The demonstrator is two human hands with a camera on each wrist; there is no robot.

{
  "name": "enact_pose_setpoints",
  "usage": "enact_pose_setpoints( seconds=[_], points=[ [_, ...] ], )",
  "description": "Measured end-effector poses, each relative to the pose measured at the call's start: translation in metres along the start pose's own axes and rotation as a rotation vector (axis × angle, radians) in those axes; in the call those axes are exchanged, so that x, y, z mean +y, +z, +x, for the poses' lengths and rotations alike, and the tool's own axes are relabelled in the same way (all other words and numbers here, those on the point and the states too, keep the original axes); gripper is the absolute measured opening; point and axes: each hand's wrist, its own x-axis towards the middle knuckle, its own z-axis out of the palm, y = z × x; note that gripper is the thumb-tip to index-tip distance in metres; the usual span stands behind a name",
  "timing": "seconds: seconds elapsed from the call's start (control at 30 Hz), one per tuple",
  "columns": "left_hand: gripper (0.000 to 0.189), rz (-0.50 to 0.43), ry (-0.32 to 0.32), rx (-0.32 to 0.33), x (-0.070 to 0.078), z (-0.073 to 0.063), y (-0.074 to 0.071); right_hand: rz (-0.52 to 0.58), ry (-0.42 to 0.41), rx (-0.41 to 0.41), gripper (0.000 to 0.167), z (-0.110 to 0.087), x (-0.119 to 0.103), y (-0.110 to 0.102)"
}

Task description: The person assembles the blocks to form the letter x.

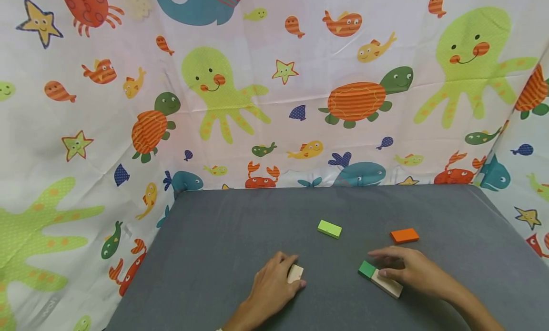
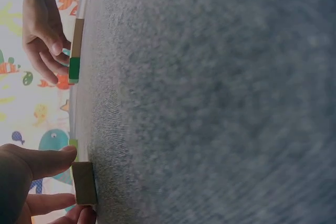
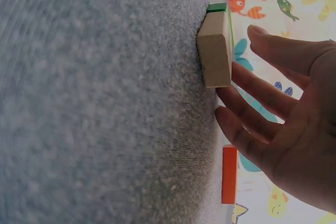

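Observation:
My left hand (image 1: 274,281) has its thumb and fingers round a plain wooden block (image 1: 295,274) on the grey cloth. In the left wrist view, thumb and fingers lie on either side of that wooden block (image 2: 84,183). My right hand (image 1: 413,269) is spread just over and beside a second plain wooden block (image 1: 387,284), its fingers loosely bent and holding nothing. A green block (image 1: 367,269) sits end to end with this second block. The right wrist view has the thumb and fingers of the right hand (image 3: 294,114) apart, close to the wooden block (image 3: 215,59).
Farther back on the grey cloth-covered table (image 1: 240,226) lie a light green block (image 1: 330,229) and, to the right, an orange block (image 1: 404,235). A white curtain (image 1: 249,112) printed with sea animals hangs behind the table and along its sides.

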Motion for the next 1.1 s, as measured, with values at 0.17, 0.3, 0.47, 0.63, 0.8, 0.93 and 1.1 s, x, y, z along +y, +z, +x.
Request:
enact_pose_setpoints(
  seconds=[0.17,0.3,0.47,0.63,0.8,0.93,1.1],
  points=[
    [0.062,-0.013,-0.011,-0.010,-0.001,-0.001,0.001,0.026,-0.022,-0.016,0.042,0.000,0.003,0.001],
    [0.064,-0.023,-0.027,-0.024,-0.001,-0.001,0.001,0.030,-0.030,-0.016,0.038,0.001,0.005,0.001],
    [0.066,-0.053,-0.061,-0.061,-0.002,-0.003,-0.002,0.020,-0.031,-0.015,0.035,0.002,0.007,0.001],
    [0.068,-0.081,-0.089,-0.098,-0.003,-0.005,-0.005,0.047,-0.036,-0.021,0.032,0.003,0.008,0.003],
    [0.069,-0.093,-0.100,-0.105,-0.004,-0.008,-0.006,0.042,-0.041,-0.027,0.030,0.004,0.008,0.003],
    [0.069,-0.103,-0.102,-0.110,-0.005,-0.011,-0.007,0.001,-0.033,-0.023,0.028,0.004,0.009,0.003],
    [0.068,-0.112,-0.101,-0.120,-0.006,-0.013,-0.006,-0.028,-0.035,-0.017,0.027,0.005,0.009,0.004]
  ],
)
